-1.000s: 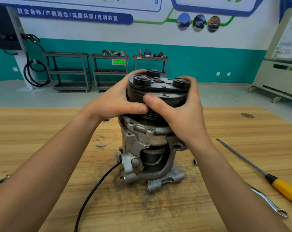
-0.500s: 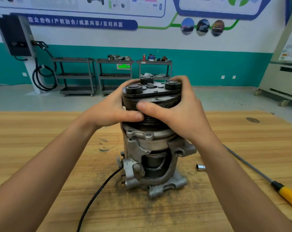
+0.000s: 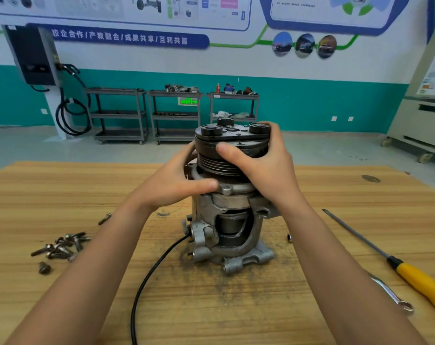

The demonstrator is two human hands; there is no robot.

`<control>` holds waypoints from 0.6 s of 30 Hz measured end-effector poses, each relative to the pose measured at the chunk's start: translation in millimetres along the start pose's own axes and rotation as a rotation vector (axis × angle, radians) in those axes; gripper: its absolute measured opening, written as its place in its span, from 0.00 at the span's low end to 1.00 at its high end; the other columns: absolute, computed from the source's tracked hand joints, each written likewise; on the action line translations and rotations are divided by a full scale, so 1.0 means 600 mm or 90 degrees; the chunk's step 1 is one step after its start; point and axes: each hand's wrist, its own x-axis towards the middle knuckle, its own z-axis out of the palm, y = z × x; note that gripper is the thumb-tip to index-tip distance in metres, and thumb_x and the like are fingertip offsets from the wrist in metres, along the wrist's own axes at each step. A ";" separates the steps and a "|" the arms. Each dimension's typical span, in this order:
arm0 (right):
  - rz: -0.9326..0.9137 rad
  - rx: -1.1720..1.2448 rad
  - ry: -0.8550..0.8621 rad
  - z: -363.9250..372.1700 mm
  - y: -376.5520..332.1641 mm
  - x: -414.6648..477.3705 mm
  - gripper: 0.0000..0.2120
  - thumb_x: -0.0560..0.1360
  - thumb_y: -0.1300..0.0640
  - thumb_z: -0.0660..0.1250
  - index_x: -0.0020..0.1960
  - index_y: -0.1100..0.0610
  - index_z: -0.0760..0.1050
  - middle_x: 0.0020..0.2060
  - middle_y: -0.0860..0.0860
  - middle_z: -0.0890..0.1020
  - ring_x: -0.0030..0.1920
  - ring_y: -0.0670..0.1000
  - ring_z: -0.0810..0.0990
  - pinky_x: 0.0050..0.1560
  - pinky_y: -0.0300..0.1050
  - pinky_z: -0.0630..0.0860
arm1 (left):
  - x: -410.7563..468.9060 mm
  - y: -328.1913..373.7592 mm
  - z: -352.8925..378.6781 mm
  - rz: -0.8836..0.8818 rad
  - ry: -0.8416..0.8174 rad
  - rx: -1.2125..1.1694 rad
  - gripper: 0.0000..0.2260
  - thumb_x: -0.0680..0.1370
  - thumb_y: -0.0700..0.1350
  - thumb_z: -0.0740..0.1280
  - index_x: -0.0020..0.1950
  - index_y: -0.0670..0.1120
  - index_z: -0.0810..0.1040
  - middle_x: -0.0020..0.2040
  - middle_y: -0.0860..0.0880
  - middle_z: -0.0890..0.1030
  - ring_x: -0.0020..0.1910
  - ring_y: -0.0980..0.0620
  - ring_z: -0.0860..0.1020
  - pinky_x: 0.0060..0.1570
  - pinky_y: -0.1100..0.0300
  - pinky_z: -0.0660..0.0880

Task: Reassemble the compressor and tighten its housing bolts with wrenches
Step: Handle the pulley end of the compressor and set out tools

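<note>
The grey metal compressor (image 3: 226, 235) stands upright in the middle of the wooden table, with its black grooved pulley and clutch plate (image 3: 232, 139) on top. My right hand (image 3: 263, 170) wraps around the right side of the pulley, thumb across its front. My left hand (image 3: 176, 181) rests lower, on the housing flange just under the pulley, thumb pointing right. A pile of loose housing bolts (image 3: 60, 246) lies on the table to the left. A wrench (image 3: 392, 295) lies at the right, partly hidden by my right forearm.
A yellow-handled screwdriver (image 3: 386, 257) lies diagonally at the right. A black cable (image 3: 151, 277) runs from the compressor base toward the near edge. A small socket (image 3: 289, 237) sits beside my right forearm. Shelving carts stand against the far wall.
My left hand has slid down from the pulley to the flange beneath it. The view has tilted and shifted, bringing the bolts at the left into sight.
</note>
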 end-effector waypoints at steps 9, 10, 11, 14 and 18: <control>0.006 -0.035 0.032 0.005 -0.005 -0.007 0.41 0.55 0.28 0.69 0.62 0.48 0.67 0.47 0.38 0.77 0.51 0.44 0.78 0.48 0.37 0.74 | -0.002 -0.010 0.005 0.011 0.039 -0.011 0.37 0.57 0.58 0.73 0.65 0.52 0.68 0.57 0.57 0.78 0.55 0.62 0.78 0.51 0.68 0.74; 0.006 -0.042 0.039 0.007 -0.005 -0.009 0.40 0.57 0.29 0.70 0.62 0.49 0.67 0.46 0.38 0.77 0.50 0.44 0.78 0.46 0.36 0.73 | -0.001 -0.011 0.005 0.009 0.039 -0.015 0.37 0.57 0.57 0.73 0.64 0.53 0.68 0.56 0.57 0.79 0.54 0.63 0.78 0.49 0.70 0.74; 0.007 -0.050 0.047 0.009 -0.007 -0.011 0.40 0.58 0.29 0.70 0.62 0.49 0.67 0.46 0.38 0.76 0.49 0.44 0.78 0.44 0.35 0.72 | -0.001 -0.012 0.004 0.006 0.040 -0.025 0.35 0.57 0.56 0.73 0.63 0.54 0.69 0.54 0.58 0.79 0.53 0.63 0.79 0.47 0.71 0.74; 0.018 -0.069 0.071 0.016 -0.010 -0.018 0.44 0.56 0.27 0.67 0.63 0.50 0.66 0.48 0.41 0.78 0.50 0.46 0.78 0.45 0.40 0.74 | -0.001 -0.014 0.002 0.003 0.034 -0.055 0.36 0.57 0.54 0.73 0.64 0.53 0.68 0.51 0.59 0.81 0.51 0.62 0.80 0.46 0.70 0.74; 0.029 -0.062 0.058 0.015 -0.011 -0.018 0.43 0.56 0.27 0.68 0.64 0.49 0.66 0.50 0.42 0.78 0.52 0.47 0.78 0.51 0.46 0.76 | -0.006 -0.012 0.003 -0.024 0.007 -0.049 0.42 0.58 0.58 0.72 0.71 0.48 0.64 0.61 0.54 0.76 0.59 0.59 0.76 0.58 0.60 0.75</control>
